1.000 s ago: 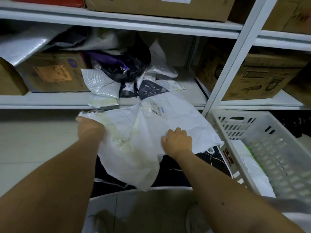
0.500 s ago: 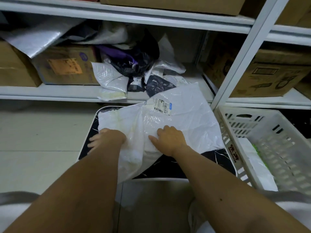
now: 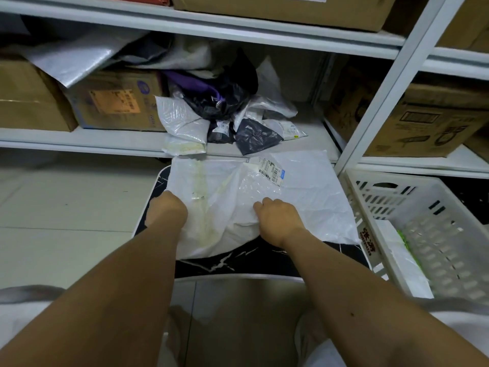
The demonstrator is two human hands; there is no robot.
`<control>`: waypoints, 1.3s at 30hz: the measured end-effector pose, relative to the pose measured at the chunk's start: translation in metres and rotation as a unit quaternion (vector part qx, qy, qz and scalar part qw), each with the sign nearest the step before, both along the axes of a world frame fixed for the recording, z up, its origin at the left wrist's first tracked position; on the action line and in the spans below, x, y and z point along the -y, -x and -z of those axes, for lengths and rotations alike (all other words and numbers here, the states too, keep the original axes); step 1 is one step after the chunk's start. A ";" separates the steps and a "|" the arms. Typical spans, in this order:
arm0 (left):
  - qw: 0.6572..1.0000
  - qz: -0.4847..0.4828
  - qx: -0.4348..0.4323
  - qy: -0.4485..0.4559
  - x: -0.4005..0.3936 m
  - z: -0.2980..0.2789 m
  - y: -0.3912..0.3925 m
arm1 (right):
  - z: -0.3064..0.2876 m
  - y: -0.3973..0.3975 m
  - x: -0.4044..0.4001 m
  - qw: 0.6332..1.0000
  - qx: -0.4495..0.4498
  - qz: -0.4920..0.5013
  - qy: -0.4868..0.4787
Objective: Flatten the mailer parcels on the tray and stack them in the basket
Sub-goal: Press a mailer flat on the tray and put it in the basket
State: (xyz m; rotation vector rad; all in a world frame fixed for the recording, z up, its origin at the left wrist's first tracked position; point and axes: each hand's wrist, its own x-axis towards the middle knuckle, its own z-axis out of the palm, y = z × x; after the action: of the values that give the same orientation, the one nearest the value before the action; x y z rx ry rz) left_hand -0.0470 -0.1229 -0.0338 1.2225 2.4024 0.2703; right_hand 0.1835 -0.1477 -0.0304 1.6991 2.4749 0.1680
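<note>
Head view: a white mailer [image 3: 304, 197] lies crumpled on a black marbled tray [image 3: 238, 260]. The left hand [image 3: 166, 210] grips its left edge; the right hand [image 3: 277, 218] bunches its middle. A white basket [image 3: 434, 223] stands right of the tray.

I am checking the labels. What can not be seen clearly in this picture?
Head view:
- Shipping label text on white mailer: too small.
- Left hand fingers: hidden by its own back.
- Tray top: mostly under the mailer.
- Basket: cut off at the right edge.

One white mailer [image 3: 304, 197] on one tray [image 3: 238, 263], one basket [image 3: 428, 207], two hands, four cardboard boxes.
</note>
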 end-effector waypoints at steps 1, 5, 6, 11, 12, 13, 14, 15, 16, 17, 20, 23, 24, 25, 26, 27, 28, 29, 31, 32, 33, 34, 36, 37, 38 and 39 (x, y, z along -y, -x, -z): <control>1.000 0.003 -0.017 -0.001 -0.003 0.003 0.004 | 0.000 -0.002 -0.001 1.000 0.000 0.005 0.001; 0.998 -0.030 -0.053 -0.020 -0.010 0.012 0.023 | -0.004 -0.027 -0.002 0.998 0.022 0.037 0.042; 0.997 -0.035 -0.071 -0.021 -0.009 0.013 0.022 | -0.002 -0.032 -0.003 0.995 0.038 0.045 0.083; 0.991 0.008 -0.125 0.052 0.001 0.020 -0.002 | 0.006 -0.030 -0.011 0.877 0.033 0.182 0.443; 0.989 0.024 -0.132 0.061 0.002 0.023 -0.008 | 0.004 -0.024 -0.014 0.852 -0.026 0.220 0.475; 0.986 0.056 -0.140 0.065 0.003 0.025 -0.014 | 0.000 -0.018 -0.016 0.850 -0.078 0.231 0.466; 0.982 0.100 -0.148 0.068 0.003 0.030 -0.020 | -0.005 -0.010 -0.020 0.874 -0.118 0.215 0.419; 0.976 0.144 -0.151 0.062 0.003 0.034 -0.025 | -0.009 -0.002 -0.023 0.916 -0.129 0.185 0.332; 0.971 0.181 -0.148 0.050 0.005 0.038 -0.031 | -0.008 0.006 -0.025 0.959 -0.118 0.143 0.216; 0.967 0.209 -0.142 0.037 0.007 0.040 -0.037 | -0.007 0.013 -0.025 0.983 -0.106 0.108 0.106; 0.964 0.235 -0.123 0.003 0.013 0.052 -0.051 | 0.021 0.028 -0.025 0.993 -0.085 0.064 0.049; 0.963 0.241 -0.120 -0.002 0.022 0.072 -0.058 | 0.064 0.031 -0.012 0.990 -0.067 0.068 0.100; 0.961 0.245 -0.125 0.001 0.025 0.080 -0.058 | 0.077 0.029 -0.006 0.989 -0.073 0.076 0.103; 0.960 0.249 -0.131 0.006 0.029 0.088 -0.057 | 0.087 0.028 0.000 0.989 -0.074 0.081 0.104; 0.958 0.253 -0.138 0.008 0.033 0.096 -0.056 | 0.094 0.027 0.004 0.989 -0.073 0.081 0.099; 0.955 0.257 -0.147 0.003 0.033 0.103 -0.054 | 0.100 0.026 0.005 0.990 -0.074 0.078 0.093; 0.954 0.258 -0.153 -0.009 0.033 0.106 -0.053 | 0.104 0.025 0.003 0.990 -0.080 0.077 0.085; 0.953 0.260 -0.155 -0.019 0.032 0.109 -0.052 | 0.108 0.024 0.000 0.990 -0.086 0.078 0.077; 0.952 0.263 -0.158 -0.025 0.031 0.112 -0.054 | 0.114 0.022 -0.003 0.990 -0.097 0.080 0.069; 0.951 0.266 -0.157 -0.020 0.032 0.114 -0.055 | 0.118 0.022 -0.003 0.988 -0.105 0.084 0.071; 0.951 0.266 -0.158 -0.014 0.032 0.116 -0.056 | 0.122 0.021 -0.002 0.988 -0.111 0.086 0.070; 0.951 0.261 -0.163 -0.013 0.032 0.115 -0.055 | 0.124 0.021 -0.001 0.987 -0.118 0.090 0.066; 0.952 0.242 -0.182 -0.052 0.026 0.108 -0.054 | 0.119 0.023 -0.005 0.986 -0.133 0.092 0.031; 0.949 0.236 -0.191 -0.086 0.019 0.104 -0.054 | 0.116 0.025 -0.011 0.987 -0.133 0.085 -0.005; 0.943 0.232 -0.205 -0.124 0.011 0.099 -0.054 | 0.113 0.026 -0.019 0.987 -0.132 0.075 -0.055; 0.940 0.227 -0.211 -0.141 0.001 0.095 -0.055 | 0.108 0.027 -0.029 0.983 -0.132 0.070 -0.108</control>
State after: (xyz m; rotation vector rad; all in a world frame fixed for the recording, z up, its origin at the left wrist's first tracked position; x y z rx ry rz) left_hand 0.0084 -0.1242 -0.1284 2.1092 2.3744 0.2300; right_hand 0.1565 -0.1188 -0.1389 2.1014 2.5876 0.2142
